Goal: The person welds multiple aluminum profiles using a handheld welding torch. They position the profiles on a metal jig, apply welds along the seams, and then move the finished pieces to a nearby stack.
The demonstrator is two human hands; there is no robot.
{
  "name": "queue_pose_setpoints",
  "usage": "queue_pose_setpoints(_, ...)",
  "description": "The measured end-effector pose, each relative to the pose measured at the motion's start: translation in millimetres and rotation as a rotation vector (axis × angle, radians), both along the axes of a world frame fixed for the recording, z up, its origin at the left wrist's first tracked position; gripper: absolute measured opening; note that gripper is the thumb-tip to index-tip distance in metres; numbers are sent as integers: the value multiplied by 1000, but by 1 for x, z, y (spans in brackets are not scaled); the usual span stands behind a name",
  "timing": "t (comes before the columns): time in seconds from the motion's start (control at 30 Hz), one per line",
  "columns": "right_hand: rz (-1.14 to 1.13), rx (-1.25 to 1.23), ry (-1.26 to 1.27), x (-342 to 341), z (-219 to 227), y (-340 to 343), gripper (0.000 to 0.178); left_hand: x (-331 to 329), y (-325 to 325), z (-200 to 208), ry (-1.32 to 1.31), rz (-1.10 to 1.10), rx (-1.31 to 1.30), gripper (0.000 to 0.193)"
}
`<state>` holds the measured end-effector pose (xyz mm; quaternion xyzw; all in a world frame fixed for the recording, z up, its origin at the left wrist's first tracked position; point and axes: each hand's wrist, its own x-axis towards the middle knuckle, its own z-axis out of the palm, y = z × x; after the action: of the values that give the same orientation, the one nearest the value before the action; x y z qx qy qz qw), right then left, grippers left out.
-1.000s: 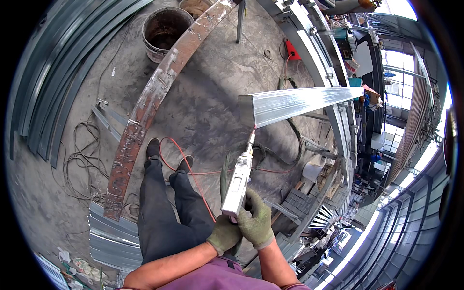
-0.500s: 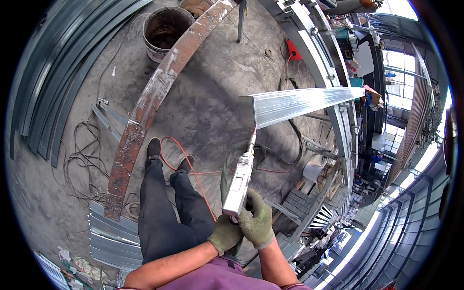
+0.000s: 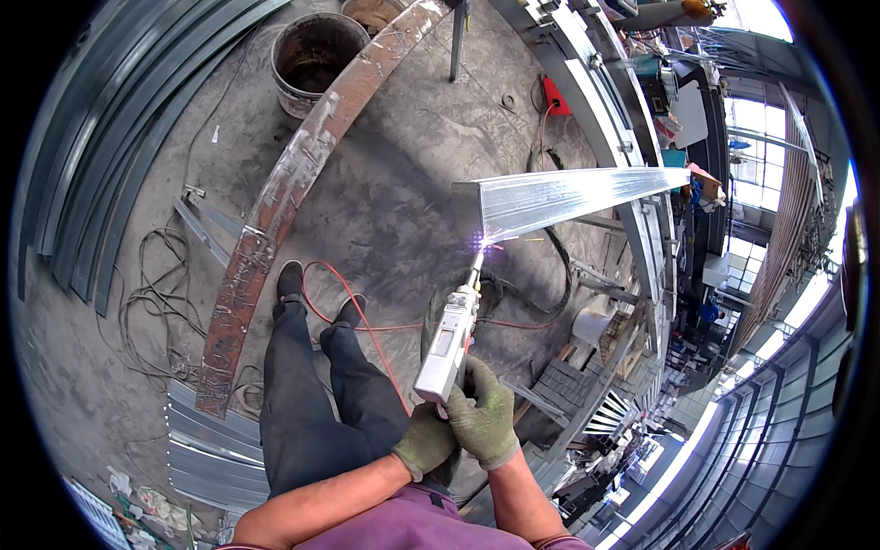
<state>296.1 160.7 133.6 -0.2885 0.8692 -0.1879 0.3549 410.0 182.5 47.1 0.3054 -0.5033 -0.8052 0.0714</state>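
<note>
A white handheld laser welding gun (image 3: 446, 339) is held in both my hands, in green work gloves. My left hand (image 3: 426, 440) is closed at the rear of the gun, and my right hand (image 3: 484, 417) is wrapped around its handle from the right, partly hidden by the gun's body. The nozzle meets the near lower corner of a shiny galvanized steel profile (image 3: 568, 197). A bright violet glow with sparks (image 3: 481, 242) burns there. From this corner the profile stretches away to the right. A green-sleeved cable trails near the gun.
A rusty steel beam (image 3: 266, 229) crosses the left side, with a dirty bucket (image 3: 316, 55) behind it. Long steel profiles (image 3: 119, 119) lie stacked at far left. A red hose (image 3: 371, 341) loops around my feet, and tangled cables (image 3: 163, 293) lie on the floor. A steel frame (image 3: 632, 183) stands right.
Sparks and a violet glow have appeared at the nozzle tip, where none showed before. The gun's rear has shifted slightly left and up, and both hands keep their hold.
</note>
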Motion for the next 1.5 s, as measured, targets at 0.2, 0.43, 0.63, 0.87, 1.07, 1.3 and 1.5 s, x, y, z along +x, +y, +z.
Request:
queue_pose_setpoints(0.2, 17, -21, 21, 2, -1, 0, 41, 3, -13, 7, -54, -118, -9, 26)
queue_pose_setpoints(0.43, 49, -40, 66, 6, -3, 7, 45, 7, 9, -6, -99, -151, -23, 28)
queue_pose_setpoints(0.63, -28, -79, 33, 12, -9, 12, 60, 13, -29, 20, -130, -50, 337, 31)
queue_pose_setpoints(0.87, 2, -57, 28, 15, -11, 6, 62, 14, -8, 0, -37, 88, 322, 35)
queue_pose_setpoints(1.07, 34, -49, -3, 18, -4, -10, 52, 16, -16, 3, -23, 119, 63, 35)
queue_pose_setpoints(1.3, 34, -58, 1, 13, -8, -8, 51, 14, -22, 6, -15, 153, 93, 33)
queue_pose_setpoints(1.5, 21, -116, -5, 7, -10, -24, 55, 3, -31, 1, -7, 212, 177, 32)
